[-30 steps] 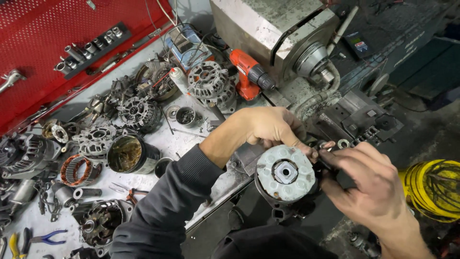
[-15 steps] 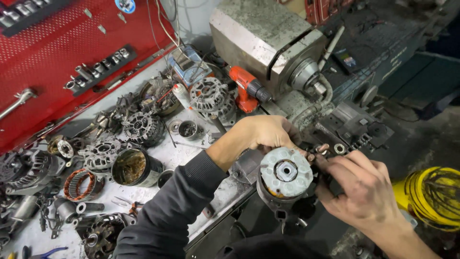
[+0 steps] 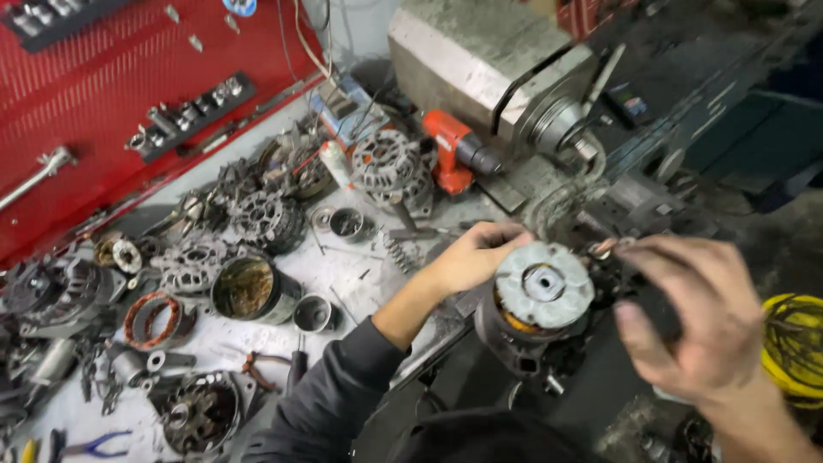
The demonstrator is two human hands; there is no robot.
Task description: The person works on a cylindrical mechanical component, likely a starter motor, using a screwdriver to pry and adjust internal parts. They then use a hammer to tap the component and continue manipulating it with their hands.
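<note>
Cluttered bench (image 3: 360, 266): L hand (image 3: 471, 255) steadies alternator (image 3: 536, 304), R hand (image 3: 694, 317) beside.

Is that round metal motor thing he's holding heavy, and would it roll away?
The alternator is probably heavy for its size: it looks like solid metal with copper windings. Its round body might roll if laid on its side. The left hand steadies it; the right hand is blurred beside it.

Red pegboard (image 3: 103, 103) w/ sockets, orange drill (image 3: 450, 150), alternator parts on bench (image 3: 360, 266), yellow wire coil (image 3: 793, 347).
</note>
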